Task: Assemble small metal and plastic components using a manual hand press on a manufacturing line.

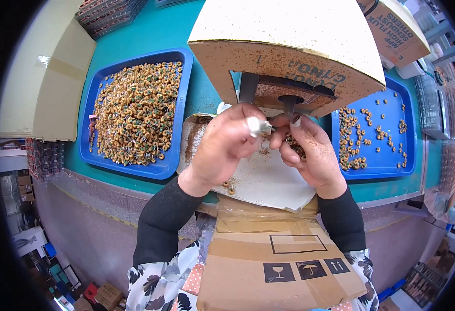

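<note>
In front of a cardboard hood, my two hands meet with their fingertips close together. My left hand (219, 147) is closed in a pinch, white wrapping on a fingertip; a small toroid coil (267, 127) shows at its fingertips, partly hidden and blurred. Curled fingers of my right hand (318, 158) cup several toroid coils (296, 147), and its thumb and forefinger, also with white wrapping, are at the tip of a dark tapered metal piece (289, 105). That piece sticks out of the opening in the cardboard hood (284, 31), which is dusted with brown powder.
A blue tray (184, 111) on the left is heaped with toroid coils. Another blue tray (380, 168) at right holds scattered ones. Under my hands lies a white, dusty sheet (269, 181). A cardboard flap (284, 233) covers my lap. Green tabletop (157, 26) surrounds the trays.
</note>
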`<control>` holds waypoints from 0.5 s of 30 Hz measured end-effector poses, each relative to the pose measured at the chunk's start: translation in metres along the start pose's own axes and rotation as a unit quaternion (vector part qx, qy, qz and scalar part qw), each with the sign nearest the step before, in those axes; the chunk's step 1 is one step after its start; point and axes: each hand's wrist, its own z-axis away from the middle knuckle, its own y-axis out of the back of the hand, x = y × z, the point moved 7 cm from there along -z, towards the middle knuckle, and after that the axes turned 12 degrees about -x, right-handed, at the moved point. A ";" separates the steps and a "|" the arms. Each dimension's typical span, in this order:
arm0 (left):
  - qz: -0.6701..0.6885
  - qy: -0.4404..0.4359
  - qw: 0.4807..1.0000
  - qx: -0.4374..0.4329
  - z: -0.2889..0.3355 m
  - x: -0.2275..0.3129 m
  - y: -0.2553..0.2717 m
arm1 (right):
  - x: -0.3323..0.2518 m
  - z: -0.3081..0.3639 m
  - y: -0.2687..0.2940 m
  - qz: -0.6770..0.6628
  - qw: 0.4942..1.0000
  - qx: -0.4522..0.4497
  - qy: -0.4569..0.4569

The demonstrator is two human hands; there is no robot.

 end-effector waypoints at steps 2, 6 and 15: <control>0.140 0.009 0.985 -0.099 -0.001 -0.003 -0.006 | 0.001 0.001 0.002 0.008 1.000 -0.007 0.003; -0.253 0.020 0.967 0.011 -0.006 -0.007 -0.003 | 0.006 0.002 0.004 0.003 1.000 -0.009 0.008; -0.532 0.008 0.845 -0.045 -0.003 0.001 -0.016 | 0.011 0.000 0.005 0.113 0.991 0.052 -0.046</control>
